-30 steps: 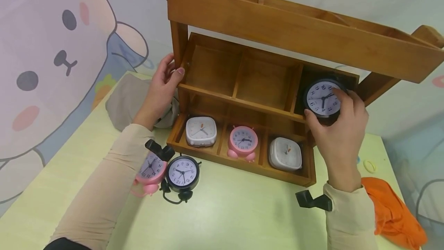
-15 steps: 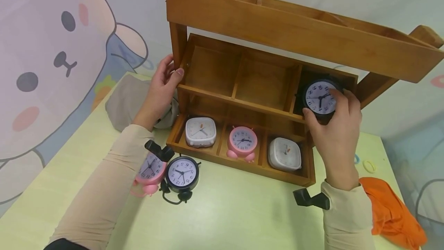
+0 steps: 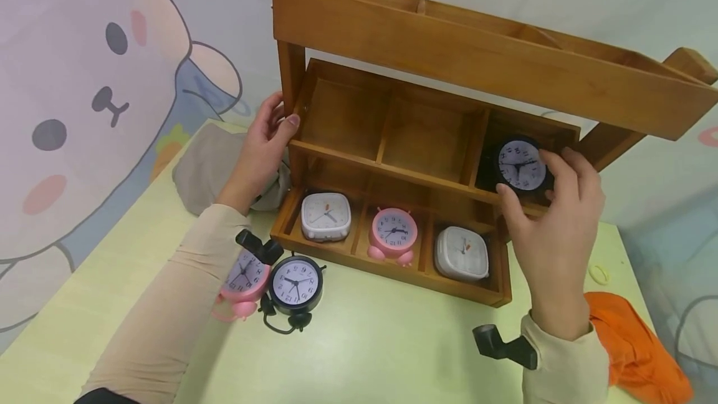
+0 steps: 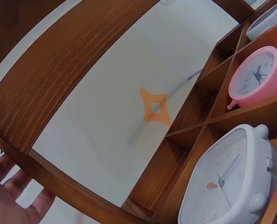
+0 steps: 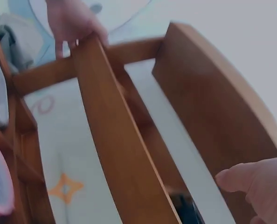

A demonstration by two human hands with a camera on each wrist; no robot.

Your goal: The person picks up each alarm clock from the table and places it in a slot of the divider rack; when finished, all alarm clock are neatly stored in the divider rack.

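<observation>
**Kid:** What is the biggest thing here?

**Friend:** The green worktop (image 3: 392,354). It fills the bottom of the picture. On it, in the middle, stands the wooden shelf (image 3: 426,48) with little boxes in it.

**Kid:** What are the hands doing?

**Friend:** The left hand (image 3: 263,142) is at the left post of the shelf, left of the middle. Its fingers (image 3: 275,111) are curled round the post. The right hand (image 3: 552,223) is at the right side. Its fingers (image 3: 578,164) and thumb are bent round the black clock (image 3: 520,165), touching its rim.

**Kid:** Where is that clock?

**Friend:** In the right box of the middle row, standing up, with its face to us.

**Kid:** What else is there?

**Friend:** In the bottom row sit a white square clock (image 3: 326,216) on the left, a pink clock (image 3: 395,231) in the middle and a second white clock (image 3: 461,252) on the right. In front of the shelf, at the lower left, another black clock (image 3: 295,285) lies on the worktop, touching another pink clock (image 3: 247,276). A grey cloth (image 3: 207,164) lies behind the left hand. An orange cloth (image 3: 634,341) is in the lower right corner.
</observation>
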